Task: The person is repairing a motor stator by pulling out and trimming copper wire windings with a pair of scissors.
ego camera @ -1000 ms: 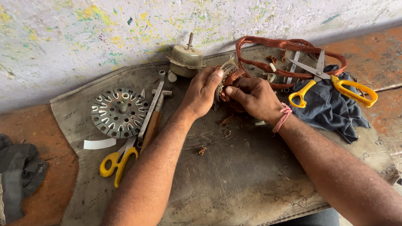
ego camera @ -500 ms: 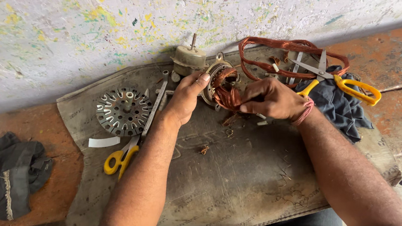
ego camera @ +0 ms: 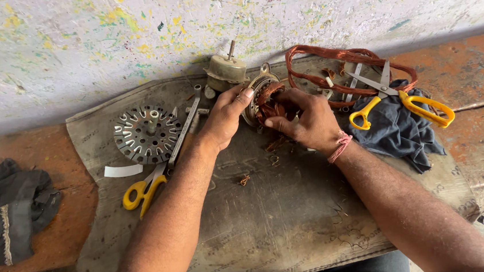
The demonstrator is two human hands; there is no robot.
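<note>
The left hand grips the near-left rim of a motor stator lying on a grey mat. The right hand pinches the stator's copper winding from the right. A slotted rotor disc lies left of the hands, with yellow-handled scissors beside it. A motor housing with shaft stands behind the stator. A loose copper wire coil, second scissors and a dark blue cloth lie to the right.
</note>
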